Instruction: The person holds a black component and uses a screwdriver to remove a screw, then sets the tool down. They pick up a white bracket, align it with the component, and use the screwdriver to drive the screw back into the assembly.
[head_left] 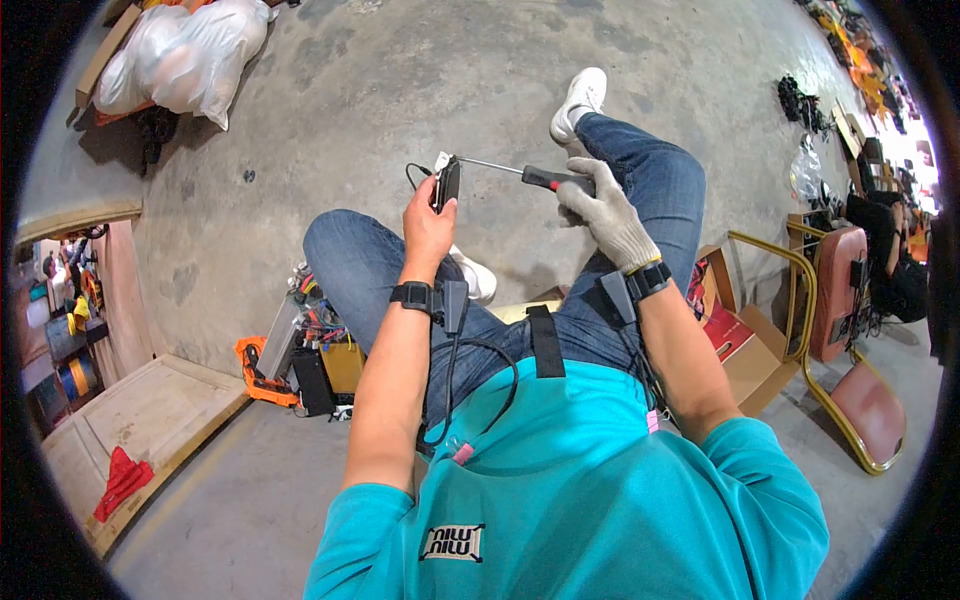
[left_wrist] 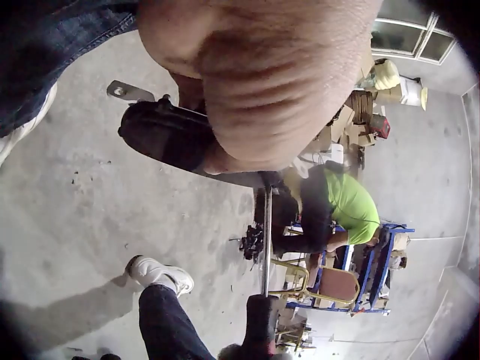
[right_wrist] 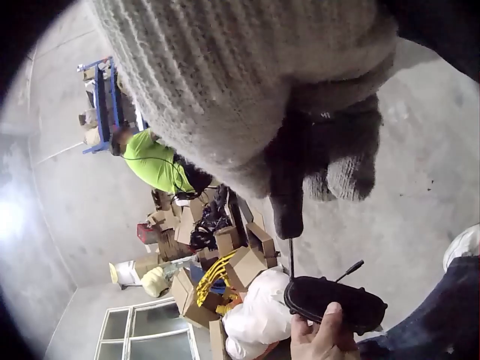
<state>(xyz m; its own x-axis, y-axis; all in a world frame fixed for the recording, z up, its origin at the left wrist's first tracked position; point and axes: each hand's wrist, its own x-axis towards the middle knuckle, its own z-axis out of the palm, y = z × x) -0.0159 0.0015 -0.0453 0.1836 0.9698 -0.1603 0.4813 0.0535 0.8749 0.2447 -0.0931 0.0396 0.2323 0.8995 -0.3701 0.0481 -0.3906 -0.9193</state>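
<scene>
A small black device with rounded ends is pinched by my bare left hand. A metal tab sticks out beside it in the left wrist view, and a thin dark lead shows in the right wrist view. My gloved right hand grips the black handle of a screwdriver. The metal shaft reaches to the end of the device; whether the tip touches it I cannot tell.
White bags lie at the upper left. A wooden board is at the lower left, near an orange object and tools. An open cardboard box and a gold-framed chair stand right. A person in a lime shirt bends over farther off.
</scene>
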